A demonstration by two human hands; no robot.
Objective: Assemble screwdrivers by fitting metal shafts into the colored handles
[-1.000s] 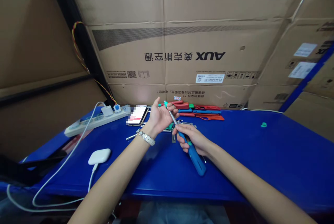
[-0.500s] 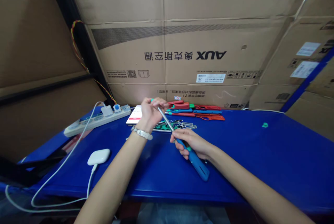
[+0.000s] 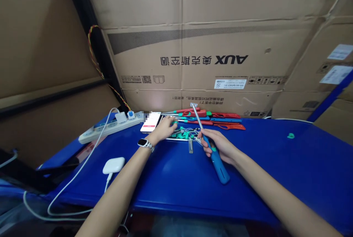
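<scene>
My right hand (image 3: 217, 145) is closed around a long-nosed lighter (image 3: 220, 167) with a blue handle. Its metal tube slants up and away to the left, and a bit of green shows beside my fingers. Over at the back, my left hand (image 3: 164, 129) reaches palm down with bent fingers. A small green plastic piece (image 3: 174, 122) shows at its fingertips. Just right of that hand lies a pile of green plastic parts (image 3: 183, 134), with thin wires and metal tubes among them. A clear plastic tube (image 3: 190, 146) sticks out from the pile towards me.
Red and blue lighters (image 3: 220, 121) are stacked against the cardboard wall (image 3: 179, 45). A lit phone (image 3: 151, 123) lies beside a power strip (image 3: 110, 132). A white earbud case (image 3: 114, 165) with its cable is at front left. One green piece (image 3: 290, 135) lies far right.
My left hand has left the lighter's tube tip and come down beside the green pile. The lighter's tube points more upright in my right hand. The clear tube now juts forward.
</scene>
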